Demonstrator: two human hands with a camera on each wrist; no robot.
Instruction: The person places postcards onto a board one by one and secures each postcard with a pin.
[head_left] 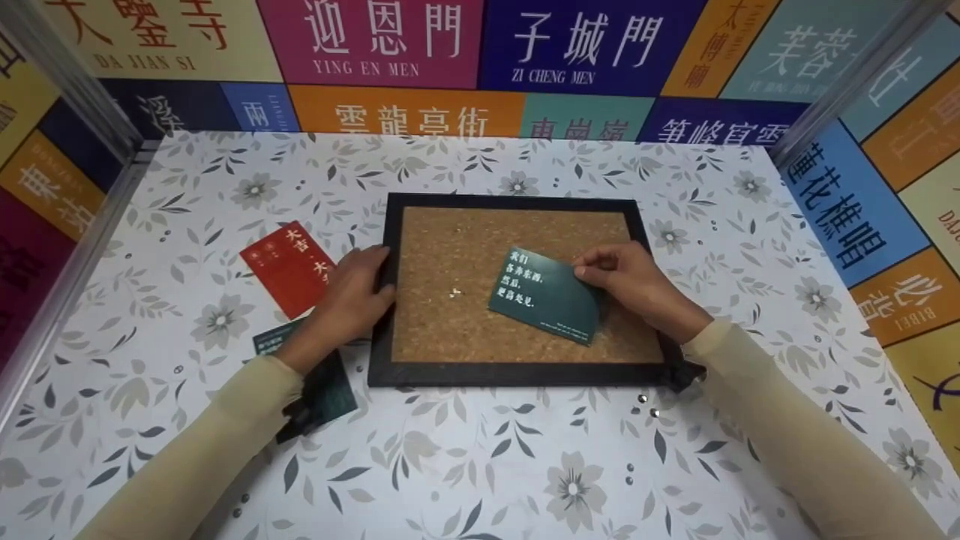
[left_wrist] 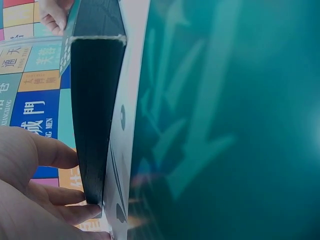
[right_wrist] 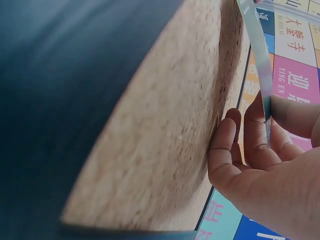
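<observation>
A cork board (head_left: 450, 330) with a black frame lies on the table. My right hand (head_left: 630, 281) pinches a dark green card (head_left: 547, 300) with white Chinese writing by its upper right corner, over the cork. In the right wrist view the card (right_wrist: 260, 55) appears nearly edge-on, between thumb and fingers, with other fingertips close at the cork (right_wrist: 165, 125). My left hand (head_left: 349, 300) rests at the board's left edge, its fingertips (left_wrist: 75, 160) against the outer side of the black frame (left_wrist: 95, 100).
A red card (head_left: 281, 266) with gold writing lies left of the board, partly behind the left hand. Another dark green card (head_left: 330, 390) lies under the left wrist. Small shiny pieces (head_left: 454, 292) show on the cork. Printed panels (head_left: 375, 45) surround the floral tabletop (head_left: 465, 450).
</observation>
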